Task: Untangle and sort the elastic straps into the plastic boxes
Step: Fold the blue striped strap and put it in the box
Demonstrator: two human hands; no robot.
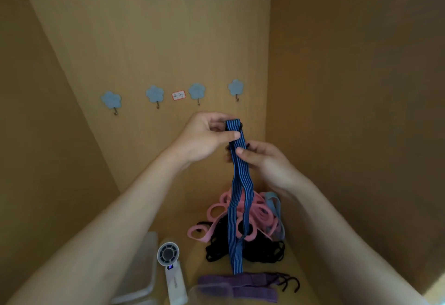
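Up above the tabletop (179, 213), the left hand (204, 136) pinches the folded top of a blue striped elastic strap (240, 184) and the right hand (262, 160) pinches it just below; its lower end hangs over the tangled pile of pink and black straps (261, 213) near the right edge

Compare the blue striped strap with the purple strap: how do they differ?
The blue striped strap hangs vertically, pinched by the left hand and right hand; the purple strap lies flat on the shelf, unheld. The blue striped strap has fine stripes; the purple strap looks plain. Both are flat bands.
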